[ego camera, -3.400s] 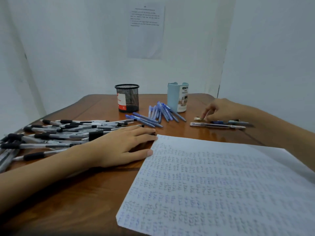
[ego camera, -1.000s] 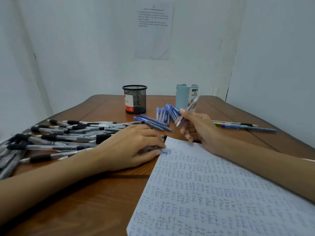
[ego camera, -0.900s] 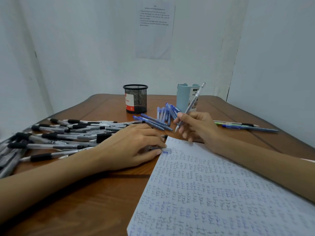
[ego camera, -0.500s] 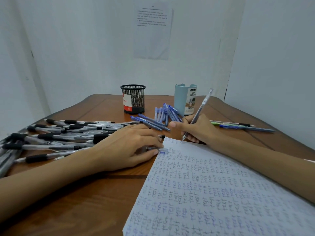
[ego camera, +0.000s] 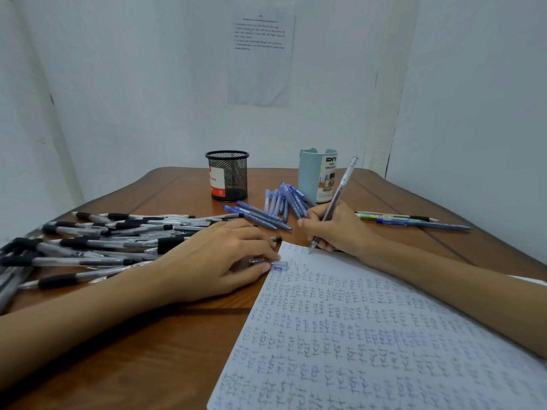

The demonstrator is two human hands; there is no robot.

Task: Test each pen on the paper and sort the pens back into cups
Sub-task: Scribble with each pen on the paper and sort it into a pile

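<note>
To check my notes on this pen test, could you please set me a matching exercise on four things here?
1. black wire-mesh cup
2. pale blue plastic cup
3. clear-barrelled pen
4. small clear pen cap

A. gripped by the right hand, tip at the white paper sheet
B. carries a red-and-white label
C. pinched by the left hand
D. printed with DIY

Pairs: 1-B, 2-D, 3-A, 4-C

The paper lies near right on the table. Behind stand the mesh cup, then rightward the solid cup, loose pens before them. A pen pile lies left, three pens right. The left hand pinches a pen cap at the paper's edge; the right hand holds a pen to its far corner.
</note>
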